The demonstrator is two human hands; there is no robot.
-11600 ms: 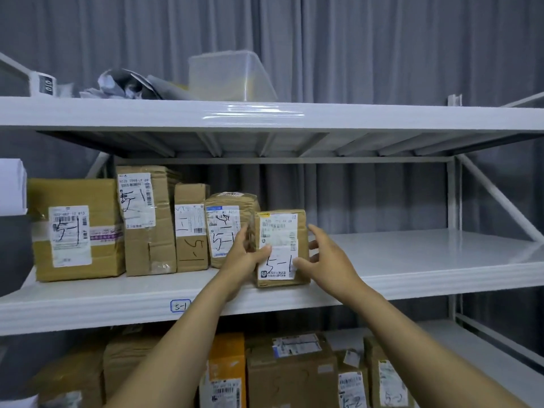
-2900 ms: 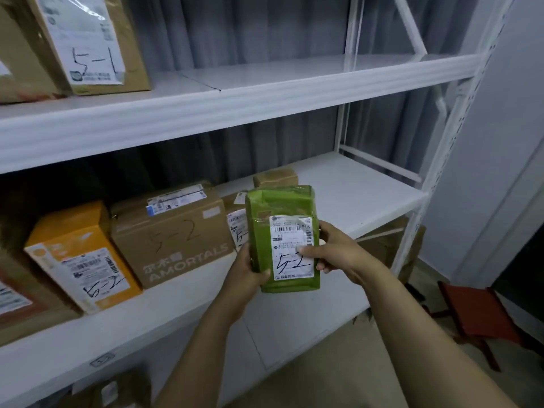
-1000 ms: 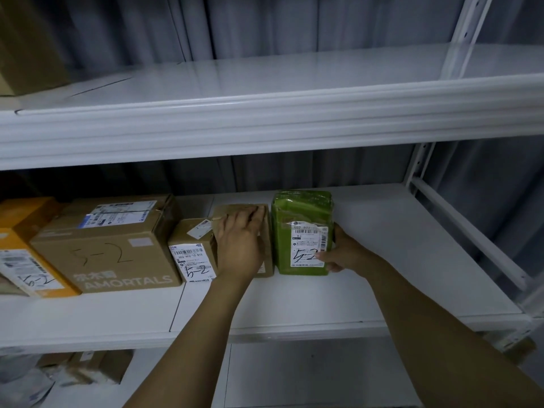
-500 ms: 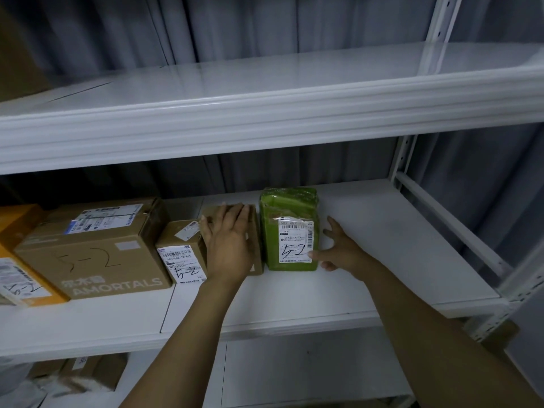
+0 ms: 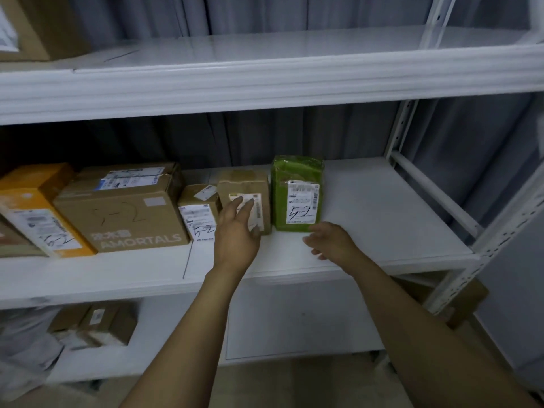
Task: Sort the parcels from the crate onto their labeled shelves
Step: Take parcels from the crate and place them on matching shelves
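Observation:
A green parcel (image 5: 297, 192) marked 5-2 stands upright on the middle shelf (image 5: 382, 213), at the right end of a row of parcels. A small brown box (image 5: 245, 184) stands close beside its left side. My left hand (image 5: 237, 231) hovers in front of that brown box with fingers relaxed, holding nothing. My right hand (image 5: 329, 241) is just below and in front of the green parcel, fingers loose, apart from it.
Further left on the same shelf stand a smaller labelled box (image 5: 198, 213), a large AMORTALS carton (image 5: 123, 213) and an orange box (image 5: 35, 207). The upper shelf (image 5: 265, 81) overhangs. A white upright (image 5: 400, 136) and rails bound the right side. Parcels (image 5: 97, 322) lie on the bottom shelf.
The green parcel went from both hands onto the middle shelf beside the brown box. Both hands have since let go and drawn back toward me.

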